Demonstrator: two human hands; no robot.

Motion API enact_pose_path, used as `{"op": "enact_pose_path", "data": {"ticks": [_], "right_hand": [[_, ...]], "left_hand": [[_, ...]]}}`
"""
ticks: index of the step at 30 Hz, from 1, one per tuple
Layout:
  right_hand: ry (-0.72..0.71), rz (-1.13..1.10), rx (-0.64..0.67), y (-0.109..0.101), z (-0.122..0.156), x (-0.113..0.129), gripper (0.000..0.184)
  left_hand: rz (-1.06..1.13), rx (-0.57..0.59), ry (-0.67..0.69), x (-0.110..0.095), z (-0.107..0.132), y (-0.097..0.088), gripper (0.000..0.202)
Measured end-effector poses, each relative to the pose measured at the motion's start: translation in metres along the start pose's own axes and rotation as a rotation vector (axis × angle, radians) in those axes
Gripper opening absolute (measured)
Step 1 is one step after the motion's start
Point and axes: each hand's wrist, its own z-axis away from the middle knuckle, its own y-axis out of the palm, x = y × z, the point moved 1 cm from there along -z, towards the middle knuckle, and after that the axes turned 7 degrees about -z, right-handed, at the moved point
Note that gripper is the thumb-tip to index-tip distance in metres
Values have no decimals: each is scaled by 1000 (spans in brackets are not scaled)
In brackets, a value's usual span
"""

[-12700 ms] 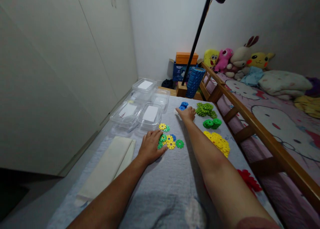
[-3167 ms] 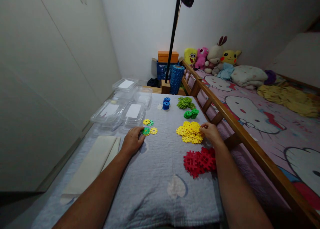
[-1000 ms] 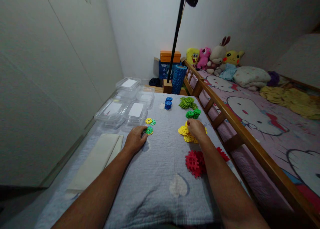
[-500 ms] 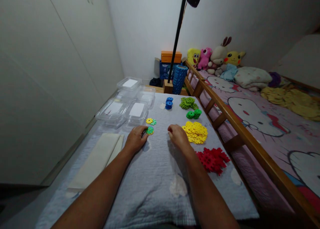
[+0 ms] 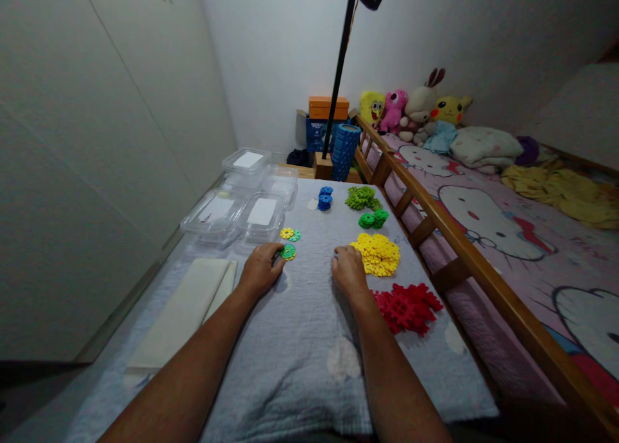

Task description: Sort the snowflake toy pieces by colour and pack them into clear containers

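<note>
My left hand [image 5: 262,267] is closed on a green plastic flower disc [image 5: 289,251] with a yellow one showing beneath it, held between thumb and fingers. Just beyond lie a loose yellow disc [image 5: 287,233] and a green disc [image 5: 294,235], partly overlapping. My right hand [image 5: 349,269] rests beside a pile of yellow flower discs [image 5: 380,256], its fingers curled at the pile's left edge; whether they touch or hold a disc is hidden. Nearer me, past the right forearm, sits a heap of red snowflake-like pieces [image 5: 406,309].
Clear lidded plastic boxes [image 5: 261,216] with white labels stand at the back left, near a folded cream cloth [image 5: 181,314]. Blue discs [image 5: 325,201], lime-green pieces [image 5: 362,198] and green discs [image 5: 373,219] lie further back. A wooden bed rail [image 5: 435,230] runs along the table's right side.
My right hand has shifted right, closer to the yellow pile, and its fingers have turned toward it. My left hand keeps its hold on the discs. The view has moved slightly.
</note>
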Motion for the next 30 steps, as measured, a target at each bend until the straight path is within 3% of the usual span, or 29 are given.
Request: {"op": "enact_pose_path", "data": {"ticks": [15, 25, 30], "right_hand": [[-30, -69, -96, 3, 2, 6, 26], [-310, -220, 55, 29, 8, 60, 30], [-251, -134, 81, 37, -9, 84, 43]], "left_hand": [[42, 5, -52, 3, 0, 1, 33], [85, -68, -127, 6, -1, 2, 34], [26, -74, -145, 6, -2, 1, 33]]}}
